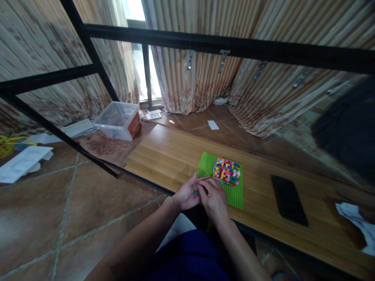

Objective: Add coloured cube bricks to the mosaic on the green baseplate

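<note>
A green baseplate (pixel 208 166) lies on the wooden table (pixel 164 156), with a block of many small coloured bricks (pixel 226 171) built on its far right part. My left hand (pixel 186 192) and my right hand (pixel 213 197) meet at the plate's near left edge, fingers pinched together. Between them shows a small pink and green piece (pixel 195 193). Both hands are closed around it.
A black phone (pixel 288 200) lies flat on the table to the right. White cloth or paper (pixel 356 220) sits at the far right edge. A clear plastic bin (pixel 120 119) stands on the floor beyond the table's left end. Black frame bars (pixel 205 43) cross overhead.
</note>
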Demonstrator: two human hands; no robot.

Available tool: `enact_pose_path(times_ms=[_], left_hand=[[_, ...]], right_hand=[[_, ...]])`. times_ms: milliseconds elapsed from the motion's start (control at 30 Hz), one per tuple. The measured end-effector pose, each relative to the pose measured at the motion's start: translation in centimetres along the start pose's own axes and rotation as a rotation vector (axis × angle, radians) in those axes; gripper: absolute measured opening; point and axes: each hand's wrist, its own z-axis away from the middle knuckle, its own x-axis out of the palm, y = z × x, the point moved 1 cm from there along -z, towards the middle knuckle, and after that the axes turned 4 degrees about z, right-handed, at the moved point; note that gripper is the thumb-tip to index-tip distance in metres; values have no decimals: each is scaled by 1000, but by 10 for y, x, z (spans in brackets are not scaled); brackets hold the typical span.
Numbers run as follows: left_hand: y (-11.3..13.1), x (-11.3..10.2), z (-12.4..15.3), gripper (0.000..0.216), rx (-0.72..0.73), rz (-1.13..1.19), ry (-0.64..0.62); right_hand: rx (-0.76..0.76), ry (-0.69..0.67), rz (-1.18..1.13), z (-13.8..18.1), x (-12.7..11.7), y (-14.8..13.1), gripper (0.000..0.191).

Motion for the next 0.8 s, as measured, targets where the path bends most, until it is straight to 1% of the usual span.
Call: enact_pose_path(times_ms=[100, 167, 367, 467, 500, 567, 700, 800], left_hand=[[1, -1, 0, 52, -25, 21, 19], [1, -1, 0, 53, -34, 24, 31], [0, -3, -2, 56, -34, -45, 65], [1, -4, -1, 58, -29, -54, 47], [1, -4, -1, 58, -27, -56, 43], [1, -4, -1, 57, -27, -61, 45], [1, -4, -1, 56, -35, -65, 60], [1, -3, 0, 56, -42, -65, 53]], right_hand=[[62, 53, -98, 4, -10, 2, 24], [147, 123, -169, 7, -20, 10, 25], [527, 450, -344, 7, -52, 56, 29], [649, 565, -396, -1, -63, 73, 30], [661, 576, -407, -3, -65, 77, 30], [665, 556, -434, -7, -65, 82, 30], [673, 516, -491, -8, -56, 92, 32], [650, 515, -527, -7, -49, 100, 31]])
